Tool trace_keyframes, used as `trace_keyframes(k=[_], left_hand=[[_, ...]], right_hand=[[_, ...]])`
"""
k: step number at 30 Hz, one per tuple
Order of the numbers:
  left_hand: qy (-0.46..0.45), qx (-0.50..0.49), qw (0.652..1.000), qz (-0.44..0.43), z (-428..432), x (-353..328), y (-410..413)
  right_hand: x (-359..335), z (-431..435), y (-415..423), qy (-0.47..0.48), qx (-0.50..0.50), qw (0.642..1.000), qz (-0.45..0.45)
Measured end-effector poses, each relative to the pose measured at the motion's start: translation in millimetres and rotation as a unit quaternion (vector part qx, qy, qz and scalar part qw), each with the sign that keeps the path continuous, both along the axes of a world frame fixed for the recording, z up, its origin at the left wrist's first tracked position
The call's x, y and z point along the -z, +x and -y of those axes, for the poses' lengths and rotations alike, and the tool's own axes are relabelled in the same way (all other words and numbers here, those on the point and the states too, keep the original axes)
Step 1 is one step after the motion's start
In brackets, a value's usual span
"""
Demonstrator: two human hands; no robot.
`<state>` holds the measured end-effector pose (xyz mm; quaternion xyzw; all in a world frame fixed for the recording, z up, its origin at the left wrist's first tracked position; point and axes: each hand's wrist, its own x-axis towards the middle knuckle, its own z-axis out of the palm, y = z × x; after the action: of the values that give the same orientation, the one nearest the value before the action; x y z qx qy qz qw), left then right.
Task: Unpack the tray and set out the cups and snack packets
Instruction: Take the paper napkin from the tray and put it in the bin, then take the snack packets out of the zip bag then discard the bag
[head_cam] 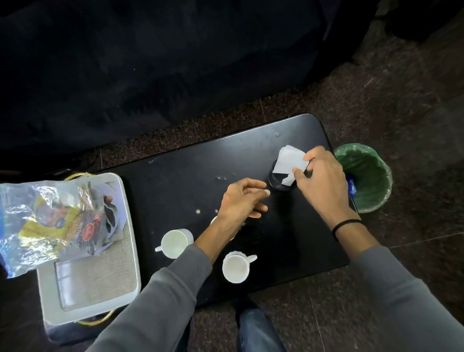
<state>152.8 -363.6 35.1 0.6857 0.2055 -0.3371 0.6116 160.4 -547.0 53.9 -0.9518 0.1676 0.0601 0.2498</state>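
Observation:
Two white cups stand on the black table: one to the left of my left forearm, one near the front edge. A third white thing is mostly hidden under my left wrist. The white tray sits at the table's left end with snack packets in clear wrap lying across its far part. My right hand pinches white paper napkins that stick out of a black holder. My left hand hovers beside the holder, fingers loosely curled, holding nothing.
A bin with a green liner stands on the floor just past the table's right end. A dark sofa or cloth fills the far side. My knee in blue jeans is below the table's front edge.

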Motion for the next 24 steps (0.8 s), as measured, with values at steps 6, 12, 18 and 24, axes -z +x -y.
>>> trace_keyframes(k=[6,12,18,24], left_hand=[[-0.011,-0.030,0.999,0.010,-22.8,-8.7,-10.7],[-0.010,-0.070,0.997,0.028,-78.1,-12.3,-24.7],[0.019,-0.124,0.991,0.048,-167.7,-14.8,-41.7],[0.047,-0.192,0.979,0.052,-274.9,-19.3,-59.2]], right_hand=[[-19.0,-40.8,-14.5,0.000,-0.056,0.998,0.001],[-24.8,-106.6,-26.8,0.019,-0.153,0.988,-0.023],[-25.9,-201.6,-30.8,0.033,-0.243,0.969,-0.037],[-16.9,-315.2,-29.3,0.055,-0.306,0.950,-0.037]])
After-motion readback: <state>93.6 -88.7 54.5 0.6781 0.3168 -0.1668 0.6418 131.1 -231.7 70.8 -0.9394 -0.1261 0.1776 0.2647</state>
